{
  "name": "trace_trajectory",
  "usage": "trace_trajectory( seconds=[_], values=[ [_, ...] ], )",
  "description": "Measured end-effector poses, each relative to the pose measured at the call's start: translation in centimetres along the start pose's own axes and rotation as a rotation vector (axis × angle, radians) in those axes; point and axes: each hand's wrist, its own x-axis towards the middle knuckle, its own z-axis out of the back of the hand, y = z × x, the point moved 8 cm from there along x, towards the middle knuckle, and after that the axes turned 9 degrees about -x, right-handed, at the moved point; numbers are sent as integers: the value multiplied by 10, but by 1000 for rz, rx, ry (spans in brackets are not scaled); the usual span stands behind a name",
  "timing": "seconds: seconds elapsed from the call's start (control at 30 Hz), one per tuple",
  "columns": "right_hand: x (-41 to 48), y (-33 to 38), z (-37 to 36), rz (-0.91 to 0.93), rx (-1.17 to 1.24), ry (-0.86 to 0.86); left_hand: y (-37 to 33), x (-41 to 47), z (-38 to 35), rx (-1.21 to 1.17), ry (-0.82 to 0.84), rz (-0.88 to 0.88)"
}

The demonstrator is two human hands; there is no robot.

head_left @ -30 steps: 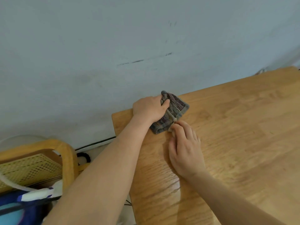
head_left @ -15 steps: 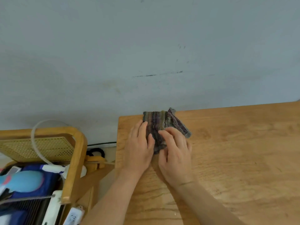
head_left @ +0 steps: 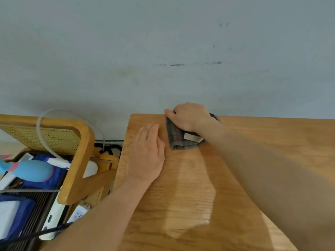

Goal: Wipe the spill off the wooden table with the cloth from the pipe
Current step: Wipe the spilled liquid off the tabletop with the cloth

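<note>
A folded grey striped cloth (head_left: 178,140) with a pale label lies at the far left corner of the wooden table (head_left: 253,151), close to the wall. My right hand (head_left: 190,115) rests on top of the cloth and grips its far edge. My left hand (head_left: 147,153) lies flat on the table just left of the cloth, fingers together, holding nothing. A faint wet sheen shows on the wood nearer to me.
A wooden chair (head_left: 79,151) with a cane back stands left of the table, loaded with a blue toy (head_left: 29,170), blue fabric and a white power strip (head_left: 54,214). A clear tube (head_left: 40,134) loops over the chair. The grey wall (head_left: 163,51) borders the table's far edge.
Both hands were on the cloth half a second ago. Now my left hand has come off it onto the bare wood, and my right hand has moved to the cloth's far edge.
</note>
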Motion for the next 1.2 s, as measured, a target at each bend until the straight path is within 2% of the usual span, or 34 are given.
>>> trace_trajectory(
  seconds=[0.17,0.23,0.3,0.47,0.53,0.63,0.8,0.9,0.97,1.1,1.2],
  values=[
    [-58,-139,-6,-277,-52,89,-2,0,-2,65,20,7],
    [-65,-154,-5,-319,-120,79,-3,1,-3,92,26,8],
    [-58,-128,-3,-267,-174,45,-3,0,-4,105,30,15],
    [-13,13,9,-81,-113,-112,-3,1,-4,118,29,-12],
    [-10,28,8,-60,-74,-140,-3,1,-3,108,25,-26],
    [-39,-23,4,-123,-66,-193,-3,2,-2,115,45,-19],
    [-139,-187,1,-534,-111,-203,-4,-1,-4,125,87,0],
    [-150,-207,1,-648,-70,-231,-1,1,-2,184,83,36],
    [-124,-171,2,-595,-91,-204,-16,-3,-10,179,86,110],
    [-72,-59,1,-263,-38,-251,-104,-31,-64,25,122,180],
    [-76,-61,1,-90,-9,-243,-123,-52,-83,94,111,240]
  ],
)
